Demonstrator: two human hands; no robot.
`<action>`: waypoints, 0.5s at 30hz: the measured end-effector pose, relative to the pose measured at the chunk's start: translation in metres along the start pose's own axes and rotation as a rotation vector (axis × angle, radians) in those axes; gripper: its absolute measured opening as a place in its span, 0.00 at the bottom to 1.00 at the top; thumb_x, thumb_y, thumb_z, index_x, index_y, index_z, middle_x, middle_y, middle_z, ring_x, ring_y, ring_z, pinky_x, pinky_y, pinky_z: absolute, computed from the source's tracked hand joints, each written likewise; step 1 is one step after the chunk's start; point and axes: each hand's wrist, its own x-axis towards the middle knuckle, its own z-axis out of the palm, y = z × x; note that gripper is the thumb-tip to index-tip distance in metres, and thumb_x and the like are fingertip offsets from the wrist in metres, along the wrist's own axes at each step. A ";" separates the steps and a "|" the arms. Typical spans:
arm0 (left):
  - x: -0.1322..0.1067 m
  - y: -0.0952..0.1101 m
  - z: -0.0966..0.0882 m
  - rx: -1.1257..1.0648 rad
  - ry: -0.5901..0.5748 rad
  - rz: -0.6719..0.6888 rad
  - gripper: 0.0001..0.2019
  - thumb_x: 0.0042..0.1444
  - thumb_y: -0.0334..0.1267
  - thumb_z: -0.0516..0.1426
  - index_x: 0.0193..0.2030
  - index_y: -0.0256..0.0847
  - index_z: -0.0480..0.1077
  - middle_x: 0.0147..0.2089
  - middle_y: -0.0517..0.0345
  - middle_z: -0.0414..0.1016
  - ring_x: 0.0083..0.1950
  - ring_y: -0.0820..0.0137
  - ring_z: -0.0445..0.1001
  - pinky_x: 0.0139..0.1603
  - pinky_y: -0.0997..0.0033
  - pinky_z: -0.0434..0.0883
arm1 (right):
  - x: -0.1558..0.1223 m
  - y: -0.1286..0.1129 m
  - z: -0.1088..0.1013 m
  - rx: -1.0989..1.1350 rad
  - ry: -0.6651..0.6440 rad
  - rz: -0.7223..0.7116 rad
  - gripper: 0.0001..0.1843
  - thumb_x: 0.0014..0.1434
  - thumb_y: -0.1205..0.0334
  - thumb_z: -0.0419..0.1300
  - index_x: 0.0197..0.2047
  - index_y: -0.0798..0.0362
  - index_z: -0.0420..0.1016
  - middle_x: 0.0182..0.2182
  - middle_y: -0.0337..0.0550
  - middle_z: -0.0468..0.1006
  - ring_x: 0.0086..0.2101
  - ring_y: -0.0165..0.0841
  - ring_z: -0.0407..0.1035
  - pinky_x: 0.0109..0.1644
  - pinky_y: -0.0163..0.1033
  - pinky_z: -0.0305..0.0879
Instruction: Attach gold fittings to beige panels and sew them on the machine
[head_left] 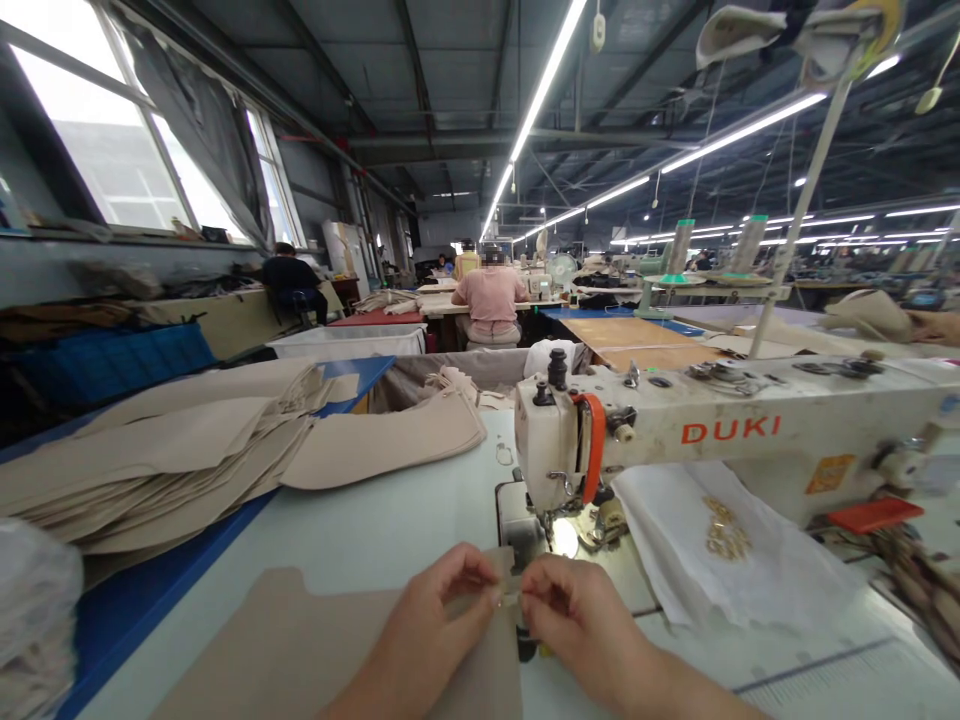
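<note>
A beige fabric panel [285,640] lies flat on the pale sewing table in front of me. At its upper right corner my left hand [439,625] pinches the panel's edge between thumb and fingers. Close beside it my right hand [581,620] is closed in a pinch, its fingertips by a small pale strip [511,585] at that edge. What lies between those fingertips is too small to make out. Both hands are just in front of the head of the white sewing machine [555,450], whose lamp glows behind them.
Stacked beige panels [187,460] lie on a blue surface to the left, with more panels [390,440] beyond. Under the machine arm, a white cloth [660,530] carries gold-coloured metal pieces [726,530]. A printed ruler [817,670] is at lower right. A person [491,300] sits ahead.
</note>
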 end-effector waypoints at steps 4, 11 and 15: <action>0.001 -0.008 -0.006 0.544 0.138 0.152 0.12 0.55 0.37 0.53 0.44 0.39 0.72 0.49 0.45 0.74 0.53 0.54 0.69 0.57 0.50 0.65 | 0.004 0.007 -0.008 0.168 0.025 0.188 0.05 0.49 0.62 0.58 0.25 0.53 0.67 0.17 0.33 0.69 0.19 0.26 0.63 0.24 0.30 0.55; -0.002 -0.001 0.025 0.875 0.052 0.169 0.12 0.59 0.27 0.46 0.39 0.38 0.71 0.41 0.49 0.72 0.43 0.58 0.70 0.47 0.56 0.68 | 0.014 0.012 -0.025 0.250 -0.042 0.362 0.09 0.46 0.59 0.61 0.22 0.54 0.68 0.15 0.34 0.72 0.14 0.26 0.66 0.19 0.28 0.59; 0.000 0.007 0.037 0.892 0.058 0.189 0.14 0.59 0.26 0.45 0.40 0.38 0.71 0.40 0.49 0.72 0.43 0.58 0.70 0.46 0.55 0.68 | 0.021 0.010 -0.024 0.264 -0.051 0.334 0.10 0.46 0.64 0.62 0.18 0.54 0.67 0.12 0.37 0.71 0.12 0.27 0.66 0.16 0.27 0.60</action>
